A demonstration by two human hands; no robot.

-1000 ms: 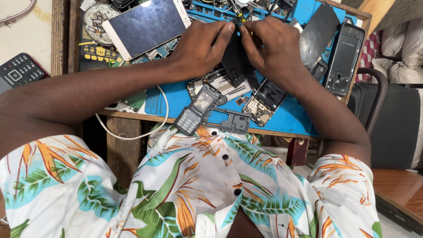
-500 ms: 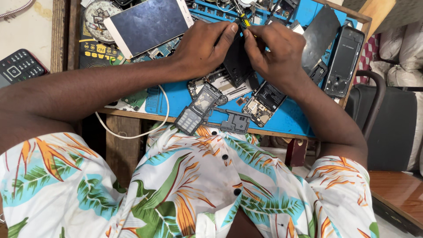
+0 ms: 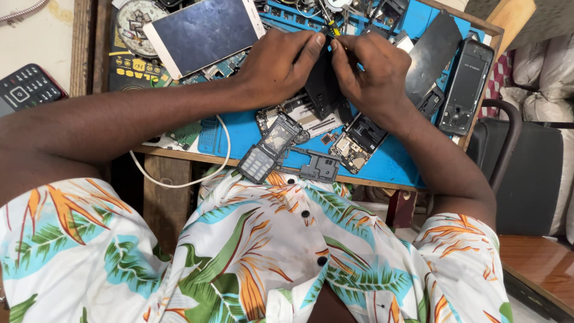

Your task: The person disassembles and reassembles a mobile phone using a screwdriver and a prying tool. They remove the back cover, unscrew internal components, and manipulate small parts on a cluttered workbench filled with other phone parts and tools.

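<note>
My left hand (image 3: 281, 66) and my right hand (image 3: 373, 72) meet over a blue work mat (image 3: 394, 161), both pinching a small black phone part (image 3: 323, 90) held upright between them. Their fingertips touch at its top edge. A yellow-handled screwdriver (image 3: 327, 21) lies just beyond the fingers. Below the hands lie an opened circuit board (image 3: 359, 140), a small keypad phone (image 3: 266, 152) and a grey frame piece (image 3: 320, 167).
A white smartphone (image 3: 206, 33) lies face up at the upper left. A black back cover (image 3: 436, 51) and a phone frame (image 3: 466, 87) sit at the right. A white cable (image 3: 179, 179) loops off the table's front edge. A black keypad phone (image 3: 27, 90) is far left. A dark chair (image 3: 526, 173) stands at right.
Both hands have stayed over the black part, shifting only slightly; the fingertips have closed in together at its top.
</note>
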